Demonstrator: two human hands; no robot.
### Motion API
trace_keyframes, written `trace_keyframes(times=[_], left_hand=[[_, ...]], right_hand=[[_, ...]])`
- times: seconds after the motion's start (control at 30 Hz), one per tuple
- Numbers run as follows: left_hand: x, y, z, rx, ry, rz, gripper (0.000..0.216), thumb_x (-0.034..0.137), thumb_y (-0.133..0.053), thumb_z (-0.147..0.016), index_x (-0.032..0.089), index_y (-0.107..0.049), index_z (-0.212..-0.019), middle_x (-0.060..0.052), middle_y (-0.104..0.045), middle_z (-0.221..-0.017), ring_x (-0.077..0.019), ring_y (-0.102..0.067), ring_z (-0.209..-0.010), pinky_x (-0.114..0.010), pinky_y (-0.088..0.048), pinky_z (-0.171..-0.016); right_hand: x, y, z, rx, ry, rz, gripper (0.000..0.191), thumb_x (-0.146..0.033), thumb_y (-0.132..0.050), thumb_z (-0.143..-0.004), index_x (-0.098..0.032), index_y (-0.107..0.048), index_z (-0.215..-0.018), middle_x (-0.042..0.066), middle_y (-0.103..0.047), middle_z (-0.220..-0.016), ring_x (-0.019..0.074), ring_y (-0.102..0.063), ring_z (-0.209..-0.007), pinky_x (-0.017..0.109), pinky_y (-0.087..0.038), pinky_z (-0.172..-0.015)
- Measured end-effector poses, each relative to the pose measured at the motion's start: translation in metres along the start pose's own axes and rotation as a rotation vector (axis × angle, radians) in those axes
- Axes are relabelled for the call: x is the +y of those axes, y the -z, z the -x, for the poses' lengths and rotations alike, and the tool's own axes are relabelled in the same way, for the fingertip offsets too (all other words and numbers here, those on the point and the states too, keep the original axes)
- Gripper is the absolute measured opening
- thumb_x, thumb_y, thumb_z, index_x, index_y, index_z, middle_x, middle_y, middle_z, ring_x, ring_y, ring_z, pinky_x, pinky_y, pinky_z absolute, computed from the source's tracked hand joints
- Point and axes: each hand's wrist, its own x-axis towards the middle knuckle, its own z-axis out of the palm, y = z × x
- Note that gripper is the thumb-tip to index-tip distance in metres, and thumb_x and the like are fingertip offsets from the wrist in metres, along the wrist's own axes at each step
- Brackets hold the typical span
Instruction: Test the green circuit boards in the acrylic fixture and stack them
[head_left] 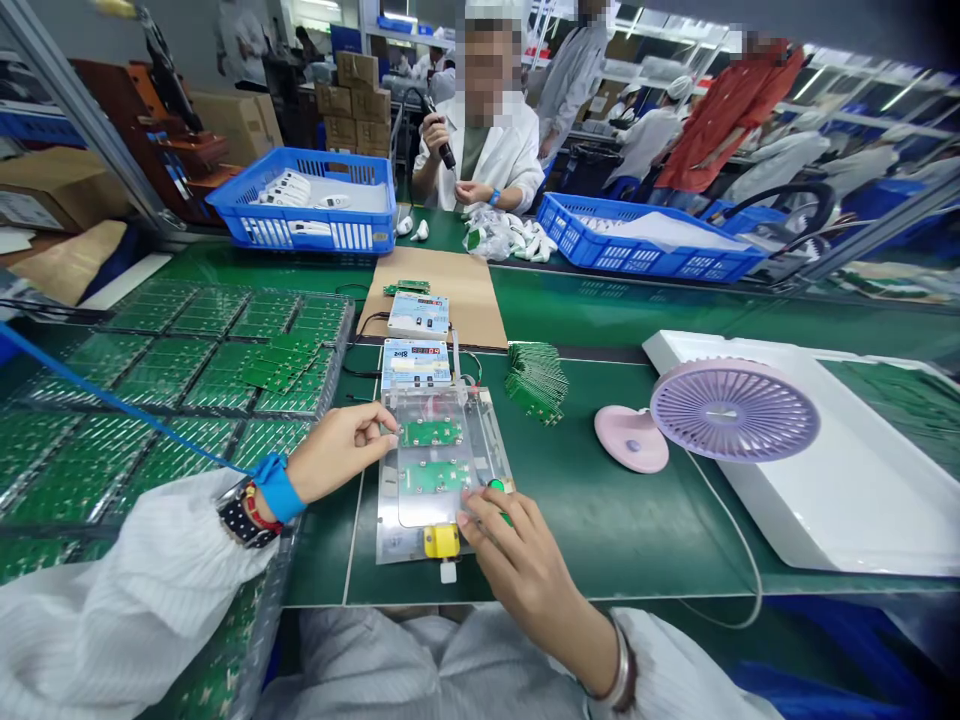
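Observation:
A clear acrylic test fixture [442, 470] lies on the green mat in front of me, holding two green circuit boards, the upper board [431, 432] and the lower board [435, 476]. My left hand [341, 450] rests at the fixture's left edge, fingers pinched on the corner of the upper board. Over the fixture's lower right corner lies my right hand [517, 560], fingers curled, fingertips at a green button [496, 487]. A yellow clamp [442, 541] sits at the fixture's front edge. A small meter box [415, 363] stands just behind the fixture.
Trays of green boards [187, 360] fill the left. A stack of boards [536, 380] lies right of the fixture, then a purple desk fan [731, 410] on a white tray [825, 500]. Two blue baskets [307, 205] and a seated person in white are across the belt.

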Motion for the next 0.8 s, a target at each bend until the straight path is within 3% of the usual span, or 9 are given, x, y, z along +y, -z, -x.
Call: trace_keyframes(times=[0.17, 0.27, 0.37, 0.47, 0.53, 0.67, 0.8], left_hand=[[-0.002, -0.002, 0.0, 0.039, -0.005, 0.018, 0.022, 0.035, -0.048, -0.081, 0.015, -0.056, -0.086, 0.005, -0.041, -0.057, -0.011, -0.04, -0.052, -0.022, -0.031, -0.049], [-0.006, -0.002, -0.004, 0.088, -0.011, 0.025, 0.023, 0.035, -0.046, -0.081, 0.015, -0.056, -0.087, 0.005, -0.04, -0.056, -0.0111, -0.039, -0.051, -0.022, -0.031, -0.048], [-0.013, -0.004, -0.008, 0.174, -0.023, 0.036, 0.024, 0.035, -0.045, -0.079, 0.015, -0.056, -0.088, 0.005, -0.039, -0.054, -0.0115, -0.04, -0.049, -0.022, -0.031, -0.048], [-0.022, -0.006, -0.013, 0.231, -0.033, 0.051, 0.026, 0.035, -0.045, -0.078, 0.015, -0.057, -0.089, 0.006, -0.038, -0.052, -0.0116, -0.039, -0.048, -0.022, -0.031, -0.047], [-0.028, -0.007, -0.015, 0.255, -0.037, 0.064, 0.027, 0.036, -0.045, -0.078, 0.014, -0.057, -0.089, 0.006, -0.039, -0.052, -0.0116, -0.039, -0.048, -0.021, -0.03, -0.047], [-0.042, -0.01, -0.02, 0.302, -0.048, 0.073, 0.027, 0.035, -0.045, -0.078, 0.013, -0.056, -0.089, 0.006, -0.038, -0.052, -0.0114, -0.038, -0.048, -0.021, -0.029, -0.047], [-0.049, -0.008, -0.023, 0.346, -0.048, 0.068, 0.027, 0.033, -0.044, -0.077, 0.012, -0.056, -0.09, 0.007, -0.035, -0.05, -0.0107, -0.036, -0.047, -0.02, -0.027, -0.047]], right_hand=[[-0.003, -0.001, 0.005, -0.001, -0.013, 0.024, 0.029, -0.002, -0.038, -0.083, -0.011, -0.058, -0.102, 0.013, -0.063, -0.107, 0.0277, -0.053, -0.101, 0.045, -0.044, -0.078], [0.003, 0.006, -0.003, -0.018, -0.034, -0.079, 0.029, -0.002, -0.039, -0.081, -0.013, -0.058, -0.1, 0.012, -0.063, -0.104, 0.0254, -0.053, -0.096, 0.042, -0.044, -0.075], [0.027, 0.008, -0.024, 0.015, -0.127, -0.268, 0.031, -0.003, -0.037, -0.081, -0.016, -0.056, -0.103, 0.011, -0.058, -0.106, 0.0217, -0.051, -0.096, 0.037, -0.044, -0.075], [0.067, -0.005, -0.062, 0.048, -0.216, -0.342, 0.028, -0.011, -0.039, -0.086, -0.021, -0.054, -0.108, 0.008, -0.058, -0.099, 0.0201, -0.05, -0.094, 0.036, -0.043, -0.079], [0.097, -0.02, -0.092, -0.046, -0.295, -0.326, 0.031, -0.025, -0.046, -0.087, -0.019, -0.049, -0.117, 0.008, -0.056, -0.099, 0.0213, -0.049, -0.094, 0.037, -0.041, -0.083], [0.145, -0.057, -0.146, -0.45, -0.397, -0.185, 0.073, -0.045, -0.061, -0.076, -0.018, -0.029, -0.136, 0.013, -0.047, -0.11, 0.0266, -0.044, -0.104, 0.039, -0.037, -0.088], [0.167, -0.083, -0.175, -0.62, -0.428, -0.145, 0.096, -0.05, -0.074, -0.058, -0.021, -0.029, -0.137, 0.016, -0.043, -0.119, 0.0346, -0.039, -0.112, 0.043, -0.033, -0.09]])
